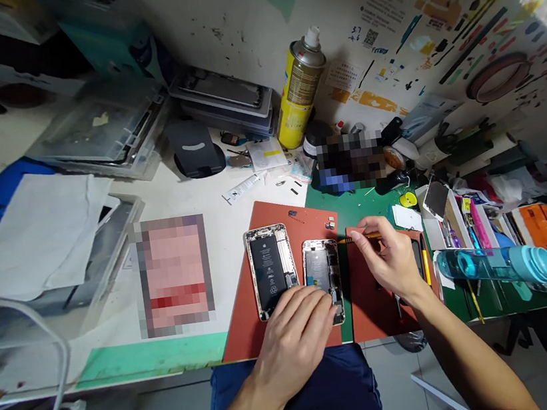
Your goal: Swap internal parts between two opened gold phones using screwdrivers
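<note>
The smaller opened phone point(317, 263) is laid on the work mat point(240, 317), inner side up, its long axis running away from the body. Its near part is covered by the left hand point(297, 326), fingers curled together; whether it is gripped cannot be told. The slim orange tool point(358, 239) is pinched, fingertips closed, by the right hand point(391, 257), its tip pointed left at the phone's far right corner. The larger opened phone point(267, 266) is placed just left, roughly parallel.

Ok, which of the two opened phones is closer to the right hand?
The smaller phone, on the right; the orange tool in the right hand points at its upper corner. The larger phone lies farther left.
</note>
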### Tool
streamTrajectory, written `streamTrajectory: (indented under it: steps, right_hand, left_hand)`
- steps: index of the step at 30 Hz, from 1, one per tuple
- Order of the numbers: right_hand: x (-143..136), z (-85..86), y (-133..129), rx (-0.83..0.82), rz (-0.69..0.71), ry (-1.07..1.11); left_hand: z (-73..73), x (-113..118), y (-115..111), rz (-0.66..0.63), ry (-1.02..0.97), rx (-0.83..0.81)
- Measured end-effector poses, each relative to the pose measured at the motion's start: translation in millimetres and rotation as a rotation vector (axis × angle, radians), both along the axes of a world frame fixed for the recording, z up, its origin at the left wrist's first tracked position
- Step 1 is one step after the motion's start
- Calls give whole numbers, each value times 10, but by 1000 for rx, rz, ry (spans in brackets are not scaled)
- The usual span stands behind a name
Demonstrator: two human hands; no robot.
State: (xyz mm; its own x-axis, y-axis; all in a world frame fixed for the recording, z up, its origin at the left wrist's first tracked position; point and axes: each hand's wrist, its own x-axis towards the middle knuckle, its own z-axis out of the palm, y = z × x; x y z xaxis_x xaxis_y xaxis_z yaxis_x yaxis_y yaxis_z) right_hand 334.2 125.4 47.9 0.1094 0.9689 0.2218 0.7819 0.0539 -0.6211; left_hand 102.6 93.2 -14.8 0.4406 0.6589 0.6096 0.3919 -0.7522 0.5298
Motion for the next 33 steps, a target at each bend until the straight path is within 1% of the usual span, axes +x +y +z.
streamTrajectory:
  steps: [3,5,7,9,11,13,15,18,22,27,33]
  right_hand:
    - [62,-31,-96,-16,-160,171]
    - [98,-55,-202,-9,-248,264]
    - [119,-73,-354,14,-320,325]
    - [125,-92,-543,31,-390,367]
    - [122,-121,-749,26,-451,428]
    - [121,-161,-942,5,-500,517]
    - [129,-202,-1098,-19,-548,599]
    - [159,-239,-1243,-12,-605,646]
    - [198,-225,-1337,40,-635,609]
    - [217,-192,-1429,25,-647,645]
    - [266,-216,-1505,70,-666,621]
  left_hand:
    - [122,-2,226,64,47,-90]
    - [151,31,441,61,102,-180]
    - [134,93,665,4,180,-265]
    - [90,168,850,-38,255,-281]
    - [47,236,964,-63,306,-274]
    - [18,285,1007,-76,349,-267]
    - [4,315,1005,-77,394,-262]
    - [-7,339,982,-63,457,-254]
    - [-9,361,988,-51,534,-239]
    - [12,381,1030,-53,611,-217]
    - [22,362,1051,-68,658,-177]
